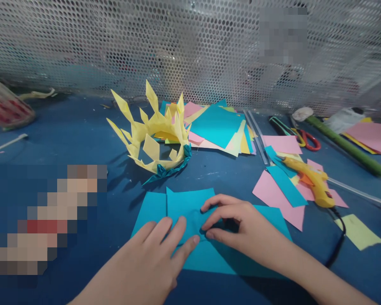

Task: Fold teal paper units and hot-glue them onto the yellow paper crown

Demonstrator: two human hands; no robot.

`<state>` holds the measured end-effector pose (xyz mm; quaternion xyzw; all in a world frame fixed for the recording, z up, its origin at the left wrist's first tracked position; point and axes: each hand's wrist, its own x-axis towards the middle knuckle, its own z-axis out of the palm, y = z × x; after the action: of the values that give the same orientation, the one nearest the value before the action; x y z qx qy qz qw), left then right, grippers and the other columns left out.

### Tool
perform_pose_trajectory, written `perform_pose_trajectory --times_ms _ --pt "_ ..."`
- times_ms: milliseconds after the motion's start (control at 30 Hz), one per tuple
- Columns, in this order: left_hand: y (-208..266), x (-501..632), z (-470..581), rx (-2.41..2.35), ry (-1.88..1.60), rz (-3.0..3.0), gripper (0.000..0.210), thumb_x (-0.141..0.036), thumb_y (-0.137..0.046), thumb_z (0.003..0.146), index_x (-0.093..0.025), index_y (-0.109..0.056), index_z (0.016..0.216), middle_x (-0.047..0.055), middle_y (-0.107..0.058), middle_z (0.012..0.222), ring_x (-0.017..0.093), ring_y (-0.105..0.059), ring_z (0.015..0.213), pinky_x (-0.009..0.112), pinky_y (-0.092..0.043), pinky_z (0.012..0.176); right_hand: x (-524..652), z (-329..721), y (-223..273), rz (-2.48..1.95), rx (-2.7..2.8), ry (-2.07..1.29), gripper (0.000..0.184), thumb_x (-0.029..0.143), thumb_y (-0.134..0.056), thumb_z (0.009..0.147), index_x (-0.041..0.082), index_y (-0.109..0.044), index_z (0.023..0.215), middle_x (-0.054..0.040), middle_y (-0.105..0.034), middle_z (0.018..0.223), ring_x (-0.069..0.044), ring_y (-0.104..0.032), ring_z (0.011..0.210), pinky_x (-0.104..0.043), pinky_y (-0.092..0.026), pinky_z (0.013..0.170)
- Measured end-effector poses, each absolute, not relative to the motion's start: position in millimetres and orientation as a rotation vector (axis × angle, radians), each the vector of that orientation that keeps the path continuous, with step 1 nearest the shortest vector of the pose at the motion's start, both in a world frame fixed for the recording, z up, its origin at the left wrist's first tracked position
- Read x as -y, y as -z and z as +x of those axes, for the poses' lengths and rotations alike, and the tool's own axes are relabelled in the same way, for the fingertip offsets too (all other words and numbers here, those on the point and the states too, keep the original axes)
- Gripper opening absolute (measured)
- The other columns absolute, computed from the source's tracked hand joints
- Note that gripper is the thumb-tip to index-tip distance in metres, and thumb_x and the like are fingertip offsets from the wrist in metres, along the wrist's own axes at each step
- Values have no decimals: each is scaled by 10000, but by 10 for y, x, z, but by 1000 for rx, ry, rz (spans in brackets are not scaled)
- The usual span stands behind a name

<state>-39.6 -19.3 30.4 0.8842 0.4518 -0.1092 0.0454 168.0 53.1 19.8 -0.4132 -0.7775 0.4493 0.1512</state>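
A blue paper sheet (235,260) lies on the table in front of me, with a smaller blue piece (190,201) on top of it. Flat on the left part of these papers rests my left hand (152,258), fingers spread. My right hand (238,220) is at the right part of the smaller piece, its fingers bent and apart, the fingertips and thumb close to the paper surface. Behind the sheets stands a yellow paper crown (144,127) with pointed tips and a twisted dark blue trim (174,167) along its lower front; neither hand touches it.
Coloured papers (219,125) are piled behind the crown. A yellow glue gun (311,178) lies on paper scraps (282,197) at the right, its cord running forward. Scissors (311,140) and a green stick (346,144) lie beyond. Another person's blurred arm (53,216) reaches in at left.
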Motion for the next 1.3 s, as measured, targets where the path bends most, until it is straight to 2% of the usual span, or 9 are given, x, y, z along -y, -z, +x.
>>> perform_pose_trajectory --times_ms 167,467,600,700,767,833,900,1067,1300 --pt "-276 198 -336 -1312 340 2790 411 -300 -277 998 -303 -485 1352 92 -618 1300 270 -631 1063 416 -543 813 -523 1675 -177 -1176 2229 -1272 199 64 -649 787 236 -742 827 -12 -640 1061 -131 -639 873 -222 -486 697" --pt "-201 282 -356 -1332 334 2880 432 -265 -246 1002 -254 -439 1388 84 -626 1290 246 -613 1065 375 -511 806 -520 1665 -76 -1039 2238 -1158 122 149 -620 850 189 -728 894 -46 -655 1001 -135 -643 855 -223 -500 718" --pt "-170 264 -333 -1311 395 2851 505 -455 -364 963 -249 -367 1424 110 -639 1266 273 -600 1104 387 -509 831 -516 1663 -75 -979 2262 -1104 139 129 -606 861 177 -725 916 -55 -648 1016 -124 -640 860 -202 -500 726" --pt "-148 240 -329 -1303 423 2806 556 -497 -417 933 -260 -344 1431 117 -654 1243 285 -599 1116 392 -513 846 -503 1650 -68 -986 2268 -1072 147 115 -608 857 178 -726 917 -55 -638 1023 -117 -627 825 -196 -496 692" --pt "-139 223 -331 -1307 439 2764 572 -505 -428 926 -260 -331 1434 130 -628 1279 297 -594 1131 402 -517 852 -491 1642 -67 -1041 2259 -1056 143 116 -624 845 182 -726 921 -51 -619 1029 -99 -597 730 -199 -490 649" --pt "-144 207 -325 -1264 455 2712 609 -528 -440 913 -250 -310 1439 147 -594 1317 309 -584 1151 407 -522 855 -484 1643 -76 -1121 2244 -1067 149 127 -639 836 187 -721 946 -47 -586 1052 -63 -518 591 -205 -475 584" --pt "-167 191 -310 -1235 482 2650 658 -546 -467 893 -229 -294 1443 167 -556 1353 327 -563 1181 425 -518 878 -486 1659 -96 -1189 2235 -1086 167 149 -655 828 197 -709 978 -43 -547 1079 -45 -451 535 -213 -458 553" --pt "-248 139 -279 -1232 524 2514 743 -564 -541 842 -233 -256 1444 167 -526 1381 351 -499 1251 481 -475 959 -514 1726 -152 -1251 2311 -1071 286 191 -680 818 267 -661 1093 -23 -498 1076 -86 -465 641 -228 -436 583" --pt "-290 88 -314 -1207 516 2412 795 -537 -591 822 -291 -170 1449 154 -525 1389 367 -461 1282 538 -442 983 -586 1775 -186 -1270 2291 -1159 246 205 -701 805 275 -682 1041 -2 -522 1068 -66 -450 616 -215 -412 585"
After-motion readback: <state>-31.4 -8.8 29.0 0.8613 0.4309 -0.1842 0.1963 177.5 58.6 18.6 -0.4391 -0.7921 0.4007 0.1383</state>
